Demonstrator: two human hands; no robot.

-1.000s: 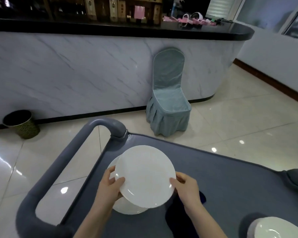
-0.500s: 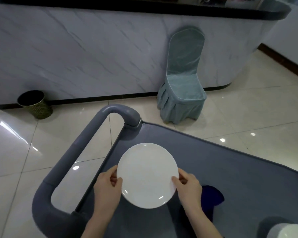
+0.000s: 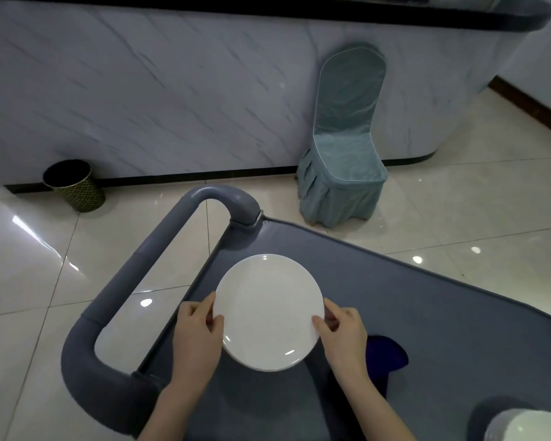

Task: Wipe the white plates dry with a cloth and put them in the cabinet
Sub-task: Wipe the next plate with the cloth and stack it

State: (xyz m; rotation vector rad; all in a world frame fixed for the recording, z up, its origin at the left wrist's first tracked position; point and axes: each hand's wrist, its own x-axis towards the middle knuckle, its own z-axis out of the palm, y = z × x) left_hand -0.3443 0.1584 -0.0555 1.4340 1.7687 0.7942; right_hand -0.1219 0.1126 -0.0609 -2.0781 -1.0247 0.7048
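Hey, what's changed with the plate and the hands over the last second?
The white plate, held tilted and offset above the stack a second ago, has come down flat, covering it. Nothing was let go: the left hand and right hand still grip the plate's rim on either side. The blue cloth stays on the grey cart.

— Our white plate (image 3: pixel 269 310) no longer tilts above the stack (image 3: pixel 268 370); it now lies flat on it.
— Yes, our left hand (image 3: pixel 198 332) and right hand (image 3: pixel 344 334) have come down with its rim.
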